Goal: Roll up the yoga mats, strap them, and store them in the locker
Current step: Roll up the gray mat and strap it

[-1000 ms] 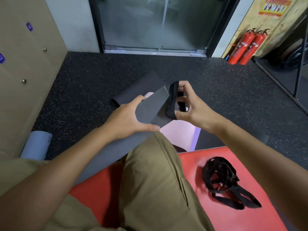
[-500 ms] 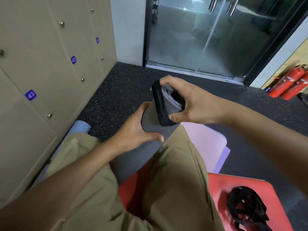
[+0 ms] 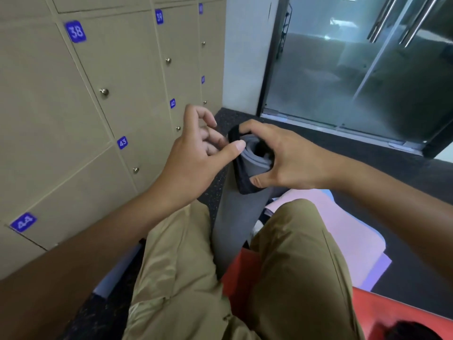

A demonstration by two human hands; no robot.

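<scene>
A rolled grey yoga mat (image 3: 235,212) stands tilted between my knees, its open end pointing up and away. A black strap (image 3: 242,186) is looped around that top end. My right hand (image 3: 291,155) grips the strap, forefinger hooked over its upper edge and thumb under its lower edge. My left hand (image 3: 193,153) hovers just left of the mat's end with loosely curled fingers and holds nothing; its thumb tip is right at the strap. The beige numbered lockers (image 3: 85,119) fill the left side, all doors closed.
I sit on a red bench (image 3: 392,312) with a pile of black straps (image 3: 414,331) at its lower right. A pink mat (image 3: 343,229) lies unrolled on the dark floor to the right. A light blue rolled mat (image 3: 117,273) lies below the lockers. A glass door (image 3: 355,69) stands ahead.
My left hand has let go of the grey mat and risen beside its top end. The strap has slid over the mat's end. The view has swung left toward the lockers.
</scene>
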